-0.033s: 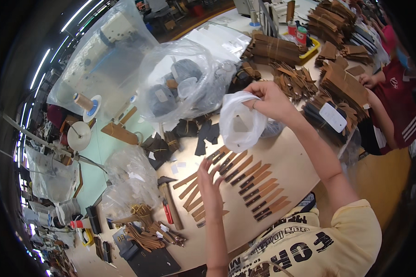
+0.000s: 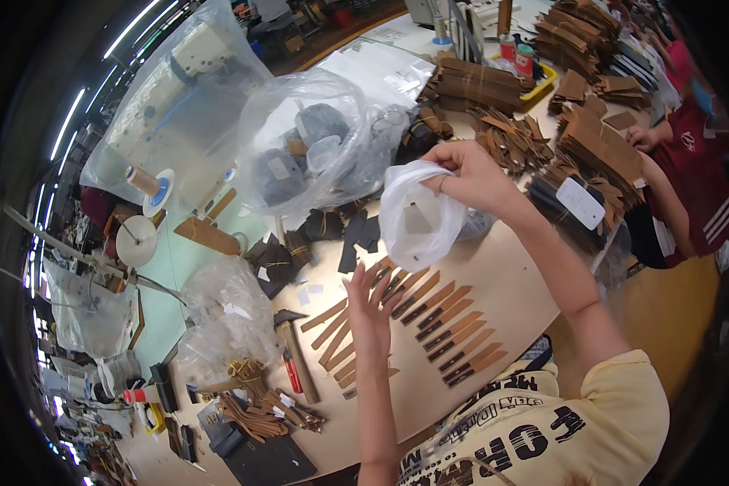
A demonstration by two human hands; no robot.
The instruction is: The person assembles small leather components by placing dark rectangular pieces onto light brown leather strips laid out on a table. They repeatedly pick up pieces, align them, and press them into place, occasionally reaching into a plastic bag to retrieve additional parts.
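My right hand [image 2: 467,176] pinches the rim of a white plastic bag [image 2: 409,231] and holds it up over the table. The bag's mouth gapes, and a small greyish patch shows inside it. Beneath and in front of the bag, brown leather-like strips with dark ends [image 2: 454,330] lie in a slanting row. My left hand [image 2: 370,328] is raised with its fingers apart and nothing in it, left of the bag. Close to its wrist lie plain brown strips [image 2: 330,340], partly hidden by the forearm.
A hammer [image 2: 298,360] and red-handled cutters [image 2: 291,371] lie left of the strips. Clear plastic bags [image 2: 231,316] and bundled brown strips [image 2: 251,413] are farther left. Stacked brown pieces [image 2: 599,150] stand at the right, where another person in a dark red shirt [image 2: 701,178] works.
My left hand has risen slightly and its fingers have spread a little. My right hand still holds the bag in nearly the same spot.
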